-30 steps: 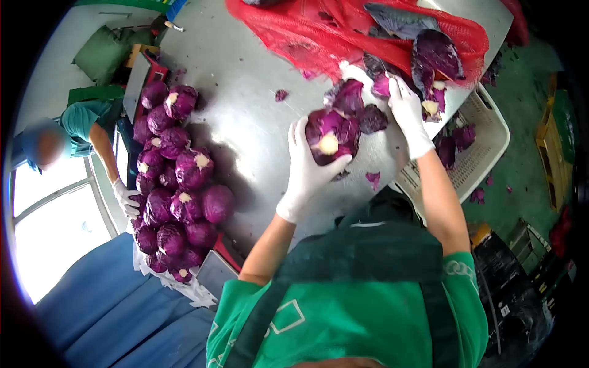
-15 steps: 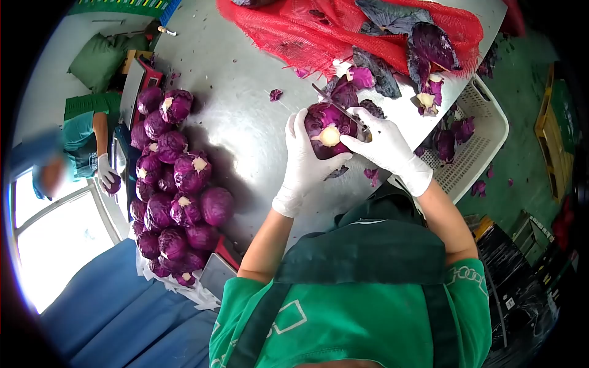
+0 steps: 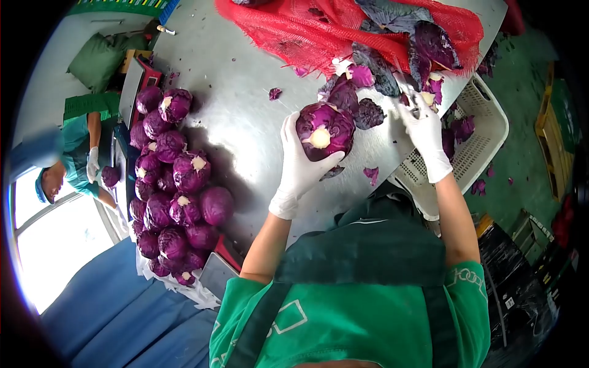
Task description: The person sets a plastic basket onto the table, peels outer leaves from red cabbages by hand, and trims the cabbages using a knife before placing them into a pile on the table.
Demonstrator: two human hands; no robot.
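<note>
My gloved left hand [image 3: 299,161] is closed around the side of a red cabbage [image 3: 334,126], whose pale cut stem faces up toward me. To its right, my gloved right hand [image 3: 424,132] is curled around a knife [image 3: 416,113]; the handle shows dark between the fingers and the blade is blurred. That hand hovers by loose outer leaves at the table's right edge. Beyond the held cabbage lie trimmed cabbage leaves [image 3: 370,114] and a leaf with a pale stem piece [image 3: 434,86].
Many red cabbages [image 3: 175,205] are piled on the left. A red mesh bag [image 3: 294,37] with dark leaves covers the metal table's [image 3: 245,86] far side. A white crate [image 3: 491,116] stands below the right edge. Across at left, a co-worker's gloved hand [image 3: 92,164] is near another cabbage.
My right hand has moved away from the cabbage, right and farther out, with the knife. My left hand keeps the cabbage, slightly turned. The co-worker's hand has let go of a cabbage.
</note>
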